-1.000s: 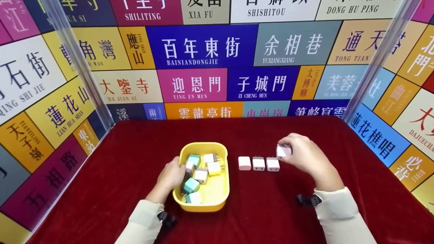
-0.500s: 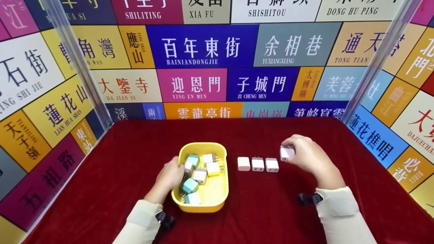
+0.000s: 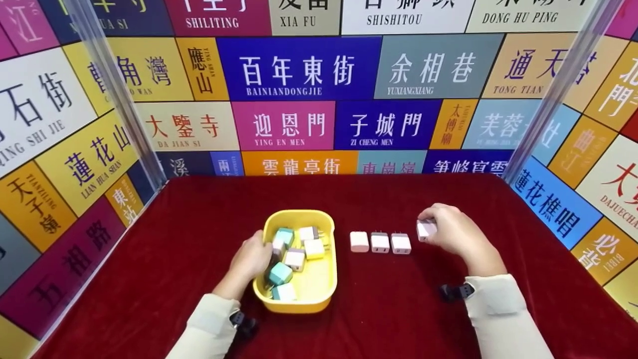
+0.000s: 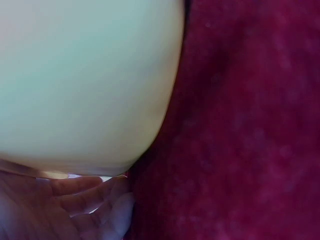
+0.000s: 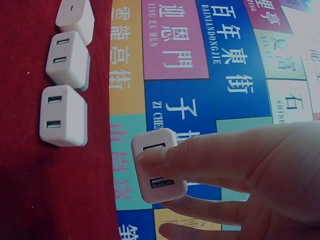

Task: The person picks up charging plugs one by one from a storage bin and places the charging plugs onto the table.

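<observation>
In the head view, my right hand (image 3: 453, 234) pinches a white USB charger (image 5: 160, 187), its two ports facing the right wrist camera and the thumb across one of them. Left of it, a row of three white chargers (image 3: 380, 242) lies on the red cloth, two of them with grey backs. My left hand (image 3: 253, 255) grips the left wall of a yellow bin (image 3: 319, 300), thumb over the rim and fingers outside. Several chargers lie in the bin, some teal (image 3: 280, 272), some white (image 3: 314, 248). In the left wrist view the bin's wall (image 4: 90, 90) hides part of the fingers.
Dark red cloth (image 3: 379, 309) covers the table. Panels printed with place names (image 3: 299, 67) stand at the back and both sides, with clear posts (image 3: 536, 129) at the corners. A black wrist camera (image 3: 454, 292) sits at each cuff.
My right hand has moved a little to the right and nearer with the charger, away from the row. The left hand and the bin have stayed in place.
</observation>
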Demonstrator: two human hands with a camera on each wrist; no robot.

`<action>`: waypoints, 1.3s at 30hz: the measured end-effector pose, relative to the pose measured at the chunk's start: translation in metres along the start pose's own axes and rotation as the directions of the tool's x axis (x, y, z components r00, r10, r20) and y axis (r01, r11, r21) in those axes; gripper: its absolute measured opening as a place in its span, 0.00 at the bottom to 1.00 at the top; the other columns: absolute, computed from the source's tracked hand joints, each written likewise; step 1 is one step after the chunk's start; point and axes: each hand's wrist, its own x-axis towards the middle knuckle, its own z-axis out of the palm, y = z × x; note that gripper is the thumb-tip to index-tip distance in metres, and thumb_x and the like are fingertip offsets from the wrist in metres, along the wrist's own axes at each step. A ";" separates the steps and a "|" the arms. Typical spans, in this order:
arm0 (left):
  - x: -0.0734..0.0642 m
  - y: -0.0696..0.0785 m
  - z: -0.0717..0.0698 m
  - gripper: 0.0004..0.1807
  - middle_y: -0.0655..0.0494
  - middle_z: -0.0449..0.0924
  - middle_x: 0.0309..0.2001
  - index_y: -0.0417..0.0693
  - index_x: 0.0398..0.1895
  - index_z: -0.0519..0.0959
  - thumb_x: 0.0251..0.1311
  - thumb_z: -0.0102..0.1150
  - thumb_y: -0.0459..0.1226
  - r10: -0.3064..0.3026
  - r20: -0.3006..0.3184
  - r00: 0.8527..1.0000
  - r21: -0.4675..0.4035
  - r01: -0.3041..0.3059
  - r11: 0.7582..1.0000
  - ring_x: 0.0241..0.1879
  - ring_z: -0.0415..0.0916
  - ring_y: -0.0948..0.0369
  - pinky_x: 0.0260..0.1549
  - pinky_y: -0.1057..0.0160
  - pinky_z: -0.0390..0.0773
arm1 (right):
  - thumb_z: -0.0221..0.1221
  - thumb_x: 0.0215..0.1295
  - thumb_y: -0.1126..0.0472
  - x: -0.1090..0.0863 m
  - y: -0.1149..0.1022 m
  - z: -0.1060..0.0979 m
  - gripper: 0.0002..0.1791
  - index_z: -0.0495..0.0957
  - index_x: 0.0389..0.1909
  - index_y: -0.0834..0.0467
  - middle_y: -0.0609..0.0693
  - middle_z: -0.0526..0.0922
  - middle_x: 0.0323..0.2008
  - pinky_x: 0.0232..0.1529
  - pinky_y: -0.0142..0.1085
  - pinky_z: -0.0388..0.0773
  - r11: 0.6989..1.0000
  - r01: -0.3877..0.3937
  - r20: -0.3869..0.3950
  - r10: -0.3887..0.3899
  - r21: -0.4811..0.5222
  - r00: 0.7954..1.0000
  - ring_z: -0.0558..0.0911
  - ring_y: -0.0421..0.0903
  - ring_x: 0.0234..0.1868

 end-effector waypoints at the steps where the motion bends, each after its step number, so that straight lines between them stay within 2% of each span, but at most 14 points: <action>1: 0.000 0.000 0.000 0.23 0.36 0.81 0.61 0.34 0.68 0.73 0.76 0.46 0.39 -0.002 0.000 1.000 -0.002 0.002 1.000 0.61 0.79 0.43 0.60 0.41 0.76 | 0.76 0.57 0.65 0.000 0.001 0.001 0.19 0.87 0.50 0.64 0.61 0.86 0.48 0.54 0.59 0.79 1.000 -0.007 0.007 0.007 0.003 1.000 0.81 0.60 0.47; 3: 0.004 -0.005 0.001 0.23 0.37 0.82 0.60 0.35 0.67 0.73 0.76 0.47 0.39 0.010 -0.005 1.000 0.004 -0.010 1.000 0.60 0.79 0.43 0.59 0.43 0.77 | 0.76 0.57 0.64 0.000 0.002 0.002 0.20 0.87 0.51 0.64 0.61 0.86 0.48 0.55 0.59 0.79 1.000 -0.017 0.018 0.017 0.008 1.000 0.81 0.60 0.47; 9: 0.004 -0.008 0.001 0.22 0.37 0.82 0.59 0.35 0.66 0.74 0.76 0.47 0.39 0.012 -0.006 1.000 -0.011 -0.012 1.000 0.59 0.80 0.43 0.59 0.43 0.77 | 0.76 0.58 0.63 0.004 0.006 0.006 0.20 0.87 0.51 0.64 0.61 0.86 0.48 0.56 0.60 0.79 1.000 -0.028 0.036 0.028 0.011 0.999 0.81 0.60 0.48; 10: 0.001 -0.003 -0.001 0.22 0.37 0.82 0.59 0.35 0.66 0.74 0.77 0.46 0.38 -0.005 0.000 1.000 -0.020 0.005 1.000 0.60 0.79 0.43 0.60 0.42 0.76 | 0.76 0.58 0.64 0.005 0.007 0.007 0.20 0.87 0.51 0.65 0.61 0.86 0.48 0.56 0.60 0.79 1.000 -0.026 0.037 0.025 0.010 0.999 0.81 0.60 0.48; 27: 0.002 -0.001 0.000 0.23 0.37 0.82 0.59 0.34 0.67 0.73 0.77 0.46 0.38 0.008 -0.001 1.000 -0.015 -0.008 1.000 0.58 0.80 0.43 0.58 0.42 0.78 | 0.77 0.54 0.68 0.010 0.024 0.032 0.18 0.87 0.46 0.65 0.61 0.86 0.44 0.55 0.59 0.79 0.999 -0.015 0.082 0.012 0.031 0.997 0.82 0.60 0.48; 28: 0.006 -0.008 0.004 0.23 0.37 0.82 0.58 0.35 0.66 0.73 0.76 0.46 0.39 0.030 -0.012 0.999 -0.008 -0.030 1.000 0.57 0.81 0.43 0.57 0.43 0.78 | 0.77 0.54 0.68 0.011 0.024 0.033 0.18 0.87 0.46 0.65 0.61 0.86 0.45 0.56 0.59 0.78 0.999 -0.017 0.085 0.015 0.028 0.996 0.82 0.60 0.49; 34: 0.005 -0.007 0.003 0.23 0.37 0.83 0.58 0.36 0.67 0.74 0.76 0.47 0.40 0.031 -0.014 0.999 0.001 -0.031 1.000 0.58 0.81 0.42 0.56 0.41 0.79 | 0.77 0.54 0.67 0.011 0.029 0.037 0.19 0.87 0.47 0.66 0.62 0.86 0.46 0.56 0.59 0.78 0.999 -0.031 0.102 0.029 0.022 0.994 0.82 0.61 0.49; 35: 0.000 0.000 0.000 0.23 0.37 0.82 0.59 0.35 0.68 0.74 0.76 0.46 0.39 0.009 -0.002 1.000 -0.007 -0.009 1.000 0.59 0.80 0.42 0.58 0.40 0.78 | 0.77 0.54 0.67 0.011 0.030 0.038 0.19 0.87 0.47 0.66 0.62 0.86 0.46 0.56 0.59 0.78 0.999 -0.029 0.102 0.026 0.021 0.994 0.82 0.61 0.49; 36: 0.001 -0.001 0.000 0.24 0.37 0.82 0.59 0.35 0.68 0.73 0.76 0.46 0.39 0.012 -0.001 1.000 -0.006 -0.012 1.000 0.60 0.80 0.42 0.58 0.40 0.78 | 0.77 0.54 0.67 0.011 0.031 0.038 0.19 0.87 0.47 0.66 0.62 0.86 0.46 0.56 0.59 0.78 0.999 -0.028 0.103 0.026 0.022 0.994 0.82 0.61 0.49; 39: 0.014 -0.017 0.009 0.25 0.38 0.82 0.60 0.36 0.69 0.73 0.75 0.47 0.41 0.034 -0.004 0.999 0.016 -0.034 0.999 0.59 0.80 0.43 0.56 0.41 0.79 | 0.78 0.54 0.67 0.011 0.032 0.040 0.20 0.87 0.48 0.66 0.62 0.86 0.47 0.56 0.59 0.78 0.999 -0.034 0.109 0.031 0.027 0.994 0.82 0.61 0.50</action>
